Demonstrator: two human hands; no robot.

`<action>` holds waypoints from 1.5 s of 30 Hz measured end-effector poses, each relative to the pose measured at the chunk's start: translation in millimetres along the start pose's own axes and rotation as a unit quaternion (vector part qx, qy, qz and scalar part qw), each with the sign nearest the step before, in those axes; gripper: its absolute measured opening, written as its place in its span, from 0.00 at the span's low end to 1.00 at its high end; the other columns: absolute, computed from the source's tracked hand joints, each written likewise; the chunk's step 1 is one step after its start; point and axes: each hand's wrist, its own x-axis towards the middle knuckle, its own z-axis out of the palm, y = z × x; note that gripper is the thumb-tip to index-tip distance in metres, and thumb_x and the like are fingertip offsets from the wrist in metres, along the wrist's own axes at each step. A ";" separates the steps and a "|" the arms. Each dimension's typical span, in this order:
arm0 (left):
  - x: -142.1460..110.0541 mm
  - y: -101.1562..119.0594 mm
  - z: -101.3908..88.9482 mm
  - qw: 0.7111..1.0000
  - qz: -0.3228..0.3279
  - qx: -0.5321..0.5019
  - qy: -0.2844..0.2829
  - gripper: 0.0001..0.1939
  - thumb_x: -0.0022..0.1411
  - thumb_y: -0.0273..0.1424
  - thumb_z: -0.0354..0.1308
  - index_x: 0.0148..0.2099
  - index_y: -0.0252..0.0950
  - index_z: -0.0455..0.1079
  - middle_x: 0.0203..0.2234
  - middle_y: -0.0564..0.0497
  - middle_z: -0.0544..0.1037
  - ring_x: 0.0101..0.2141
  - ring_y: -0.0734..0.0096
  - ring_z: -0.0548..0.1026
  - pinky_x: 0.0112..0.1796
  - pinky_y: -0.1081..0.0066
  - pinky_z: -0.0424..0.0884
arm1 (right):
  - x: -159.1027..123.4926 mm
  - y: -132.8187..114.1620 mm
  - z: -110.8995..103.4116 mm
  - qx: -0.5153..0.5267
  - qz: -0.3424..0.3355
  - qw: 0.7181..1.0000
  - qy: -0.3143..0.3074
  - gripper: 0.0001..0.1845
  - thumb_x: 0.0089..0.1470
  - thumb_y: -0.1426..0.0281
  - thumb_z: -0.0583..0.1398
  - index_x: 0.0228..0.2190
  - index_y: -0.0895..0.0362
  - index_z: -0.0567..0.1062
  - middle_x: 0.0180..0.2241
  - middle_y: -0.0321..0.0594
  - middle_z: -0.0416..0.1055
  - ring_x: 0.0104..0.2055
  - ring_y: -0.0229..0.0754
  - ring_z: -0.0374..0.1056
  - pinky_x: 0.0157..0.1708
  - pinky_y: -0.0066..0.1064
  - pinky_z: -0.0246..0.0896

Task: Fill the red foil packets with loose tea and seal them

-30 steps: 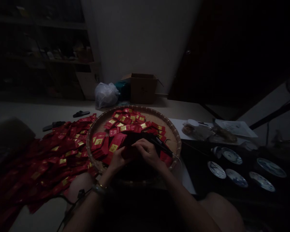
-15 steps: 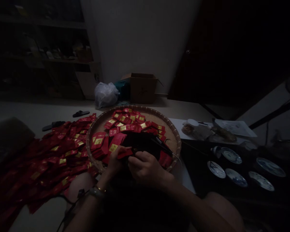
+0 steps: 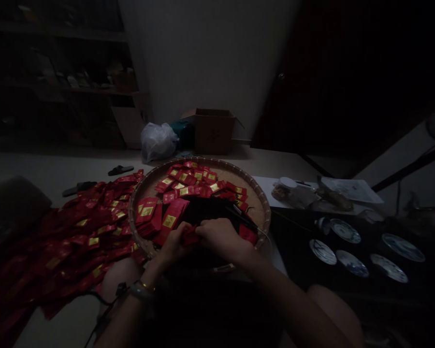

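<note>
My left hand (image 3: 172, 246) and my right hand (image 3: 221, 237) meet low over a round woven bamboo tray (image 3: 203, 160), both closed on a small red packet (image 3: 190, 236) between them. Many red packets with gold labels (image 3: 188, 189) lie overlapping in the tray. A dark, soft-looking pile (image 3: 203, 209) sits just beyond my hands, its exact form lost in shadow. Beside it, near my right hand, lies a slim black tool (image 3: 241, 218) with a thin cord. A bangle and a strap circle my left wrist.
A large heap of red packets (image 3: 87, 227) spreads across the pale table left of the tray. Farther back are slippers (image 3: 120, 170), a plastic bag (image 3: 158, 142) and a cardboard box (image 3: 212, 131). Blue-and-white plates (image 3: 342, 231) stand on a dark surface at right.
My right hand has risen and closed in toward my left, and its fingers now reach the red packet. The view has shifted slightly.
</note>
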 end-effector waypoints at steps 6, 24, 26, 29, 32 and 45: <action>-2.2 5.0 -0.4 0.997 -0.021 -0.001 -0.073 0.18 0.46 0.34 0.64 0.40 0.36 0.64 0.28 0.57 0.73 0.29 0.72 0.69 0.31 0.75 0.65 | 18.1 15.1 16.8 0.015 -0.010 1.000 -0.008 0.10 0.53 0.70 0.58 0.36 0.51 0.79 0.34 0.43 0.78 0.36 0.46 0.74 0.31 0.29 0.61; 0.4 -4.1 -3.5 0.997 -0.045 -0.067 0.017 0.17 0.45 0.39 0.65 0.35 0.34 0.70 0.25 0.55 0.74 0.28 0.70 0.69 0.30 0.73 0.68 | -5.1 52.0 -3.2 0.307 -0.022 0.929 0.204 0.07 0.49 0.76 0.63 0.32 0.56 0.80 0.31 0.38 0.79 0.31 0.37 0.73 0.33 0.24 0.63; 0.1 -4.5 -3.1 0.996 -0.047 -0.071 0.020 0.17 0.45 0.39 0.65 0.34 0.33 0.70 0.26 0.54 0.75 0.28 0.70 0.70 0.30 0.73 0.68 | -5.9 53.8 -2.0 0.313 -0.019 0.924 0.217 0.07 0.49 0.76 0.63 0.31 0.57 0.80 0.30 0.38 0.79 0.31 0.37 0.73 0.32 0.25 0.63; -0.2 -5.7 -2.4 0.995 -0.046 -0.082 0.017 0.18 0.46 0.40 0.65 0.37 0.34 0.70 0.28 0.54 0.75 0.29 0.70 0.70 0.31 0.73 0.69 | -4.4 49.9 2.2 0.301 -0.045 0.929 0.213 0.07 0.49 0.76 0.63 0.31 0.56 0.80 0.30 0.38 0.78 0.32 0.37 0.73 0.33 0.25 0.63; 0.0 -6.1 -2.6 0.995 -0.043 -0.087 0.014 0.18 0.46 0.39 0.65 0.37 0.34 0.70 0.28 0.54 0.75 0.29 0.70 0.70 0.31 0.72 0.69 | -0.3 41.6 6.3 0.269 -0.071 0.940 0.196 0.07 0.49 0.77 0.63 0.32 0.56 0.80 0.31 0.37 0.78 0.33 0.36 0.73 0.34 0.24 0.63; 2.6 -12.6 2.0 0.993 -0.048 -0.105 -0.024 0.14 0.47 0.33 0.64 0.36 0.34 0.67 0.27 0.55 0.72 0.29 0.71 0.70 0.31 0.73 0.68 | 14.4 30.6 10.0 0.119 -0.104 0.986 0.053 0.12 0.54 0.77 0.57 0.35 0.54 0.79 0.34 0.40 0.73 0.32 0.35 0.68 0.29 0.24 0.54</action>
